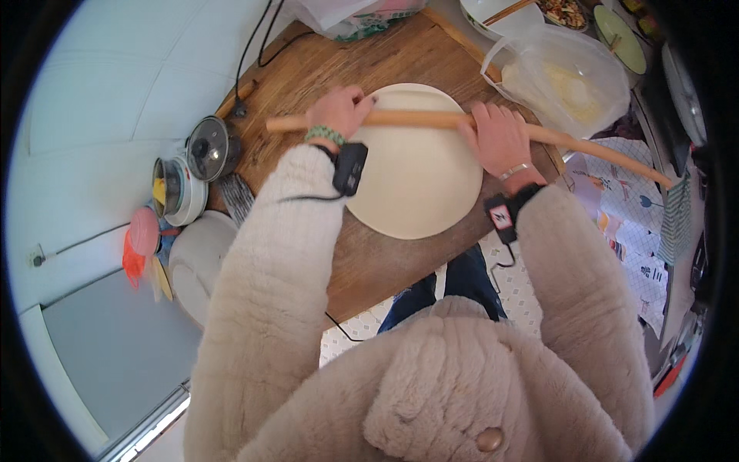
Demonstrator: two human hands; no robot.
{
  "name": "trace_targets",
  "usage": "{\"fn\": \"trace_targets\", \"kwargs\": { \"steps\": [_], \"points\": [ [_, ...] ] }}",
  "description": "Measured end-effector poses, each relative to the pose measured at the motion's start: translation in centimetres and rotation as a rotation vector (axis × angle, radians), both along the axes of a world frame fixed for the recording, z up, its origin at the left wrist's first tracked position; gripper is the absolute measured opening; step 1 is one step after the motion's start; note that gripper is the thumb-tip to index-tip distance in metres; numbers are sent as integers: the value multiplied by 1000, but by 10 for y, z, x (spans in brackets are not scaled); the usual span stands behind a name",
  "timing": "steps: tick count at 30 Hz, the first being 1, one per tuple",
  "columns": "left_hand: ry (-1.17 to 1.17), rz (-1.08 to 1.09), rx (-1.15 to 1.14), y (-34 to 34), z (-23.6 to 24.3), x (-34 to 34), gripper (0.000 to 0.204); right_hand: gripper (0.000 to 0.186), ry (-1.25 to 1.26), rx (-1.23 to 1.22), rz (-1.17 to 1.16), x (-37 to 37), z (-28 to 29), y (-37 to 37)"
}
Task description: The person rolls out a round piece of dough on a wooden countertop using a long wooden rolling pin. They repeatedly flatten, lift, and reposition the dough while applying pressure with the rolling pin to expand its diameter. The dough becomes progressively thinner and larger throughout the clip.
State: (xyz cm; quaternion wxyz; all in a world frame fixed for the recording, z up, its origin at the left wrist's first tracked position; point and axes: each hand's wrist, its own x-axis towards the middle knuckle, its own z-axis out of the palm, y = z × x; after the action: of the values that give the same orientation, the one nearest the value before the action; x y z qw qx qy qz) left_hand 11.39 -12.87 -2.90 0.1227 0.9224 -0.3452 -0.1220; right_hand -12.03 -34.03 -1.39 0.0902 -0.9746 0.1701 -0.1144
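Note:
A large round sheet of pale dough lies flat on the wooden board. Across its far part runs a long wooden rolling pin, tilted down slightly toward the right and jutting well past the board's right edge. My left hand is closed over the pin by the dough's left side, its fingertips partly hidden. At the dough's right side, my right hand is wrapped over the pin with its fingers bent. Beyond the pin, the dough's far edge looks folded or raised.
A plastic bag with flour sits beyond the board's right corner, near bowls. Another plastic bag lies at the far edge. On the left are a glass-lidded pot, stacked bowls and a large basin by the wall.

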Motion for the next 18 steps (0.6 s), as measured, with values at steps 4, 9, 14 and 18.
{"fn": "trace_targets", "kwargs": {
  "steps": [4, 9, 14, 18],
  "points": [
    [284, 161, -12, 81, 27, -73, 26, 39, 233, -21, 102, -91, 26, 6],
    [-47, 142, -12, 169, 18, -161, 20, 35, 151, 40, 153, -183, 7, 49],
    [-564, -87, -288, 189, -3, -182, 25, 19, -167, -101, -189, -188, -23, 91],
    [-573, -127, -385, 129, 7, -103, 29, 20, 3, 13, -276, -108, -24, 34]
  ]
}}
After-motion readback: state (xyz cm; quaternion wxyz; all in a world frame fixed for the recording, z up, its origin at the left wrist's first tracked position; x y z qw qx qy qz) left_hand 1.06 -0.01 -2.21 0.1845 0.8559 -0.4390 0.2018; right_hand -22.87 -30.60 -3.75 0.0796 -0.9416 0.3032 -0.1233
